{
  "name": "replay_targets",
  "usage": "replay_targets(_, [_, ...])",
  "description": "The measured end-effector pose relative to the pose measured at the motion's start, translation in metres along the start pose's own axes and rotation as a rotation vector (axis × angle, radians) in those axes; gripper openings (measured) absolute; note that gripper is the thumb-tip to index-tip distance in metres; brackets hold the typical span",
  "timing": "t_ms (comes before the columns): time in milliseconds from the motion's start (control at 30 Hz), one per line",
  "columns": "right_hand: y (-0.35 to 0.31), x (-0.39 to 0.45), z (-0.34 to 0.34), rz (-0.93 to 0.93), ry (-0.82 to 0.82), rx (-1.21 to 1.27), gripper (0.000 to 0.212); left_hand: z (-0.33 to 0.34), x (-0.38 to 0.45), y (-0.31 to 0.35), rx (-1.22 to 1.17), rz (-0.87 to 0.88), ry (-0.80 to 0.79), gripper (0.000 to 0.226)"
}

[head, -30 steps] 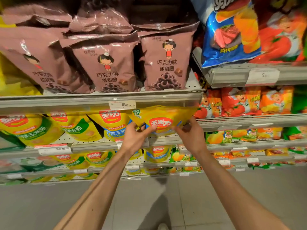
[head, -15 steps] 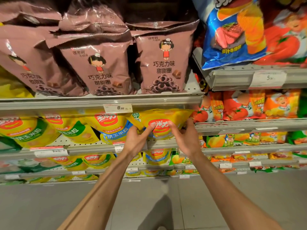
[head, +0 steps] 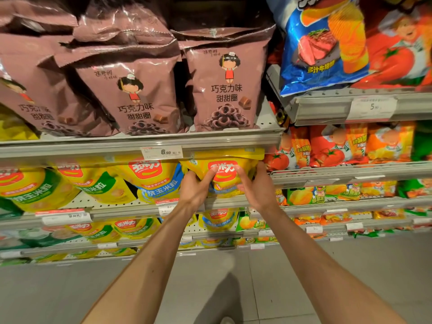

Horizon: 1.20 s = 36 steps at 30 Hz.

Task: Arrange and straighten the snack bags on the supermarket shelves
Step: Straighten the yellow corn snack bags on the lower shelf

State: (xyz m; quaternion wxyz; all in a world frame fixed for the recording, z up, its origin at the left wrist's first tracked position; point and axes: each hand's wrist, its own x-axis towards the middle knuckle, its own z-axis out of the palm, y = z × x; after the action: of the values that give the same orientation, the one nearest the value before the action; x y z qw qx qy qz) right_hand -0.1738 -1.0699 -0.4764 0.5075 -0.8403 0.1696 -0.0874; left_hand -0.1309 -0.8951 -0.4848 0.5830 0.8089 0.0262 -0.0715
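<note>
Both hands grip one glossy yellow snack bag with a red logo (head: pixel 225 170) at the right end of the second grey metal shelf (head: pixel 121 212), just under the front lip of the shelf above. The left hand (head: pixel 195 191) curls its fingers round the bag's lower left edge, thumb on the printed face; the right hand (head: pixel 254 187) holds the lower right edge, fingers lying across the logo. The two hands sit close together, apart only by the middle of the bag. The bag stands roughly upright, its top seam hidden behind the white price tag strip (head: pixel 161 152); whether its base rests on the shelf cannot be told, since the hands cover it.

To the bag's left, touching or nearly so, a yellow bag with a blue band (head: pixel 154 181) leans leftward, followed by yellow bags with green bands (head: pixel 98 185) that tilt further toward the shelf's left end. Little open room remains between the held bag and the shelf's right end, where a neighbouring bay of orange and red tomato-print bags (head: pixel 327 146) begins.

The upper shelf edge (head: pixel 70 148) carries mauve-brown chocolate ring bags (head: pixel 224 90), the rightmost upright, the others slumped. Higher on the right lies a blue crisp bag with a steak picture (head: pixel 322 45). Lower shelves hold further yellow bags. Below is a grey tiled floor (head: pixel 304 277).
</note>
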Motion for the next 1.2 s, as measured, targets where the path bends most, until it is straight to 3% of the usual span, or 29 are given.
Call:
replay_targets(500, [-0.006, 0.027, 0.007, -0.061, -0.050, 0.094, 0.036, -0.027, -0.013, 0.001, -0.081, 0.114, 0.150, 0.023])
replay_targets(733, [-0.014, 0.026, 0.004, -0.063, -0.131, 0.138, 0.049, -0.036, -0.016, -0.006, -0.016, 0.087, 0.118, 0.049])
replay_targets(867, [-0.015, 0.018, 0.000, -0.069, -0.097, 0.155, 0.020, -0.041, -0.016, -0.006, -0.047, 0.102, 0.128, 0.043])
replay_targets(1067, [-0.014, 0.016, -0.007, -0.008, -0.164, 0.151, 0.035, -0.049, -0.016, -0.002, -0.074, 0.125, 0.125, 0.025])
replay_targets(1200, [-0.011, 0.010, -0.014, 0.002, -0.161, 0.137, 0.036, -0.053, -0.018, 0.000, -0.085, 0.113, 0.154, 0.028])
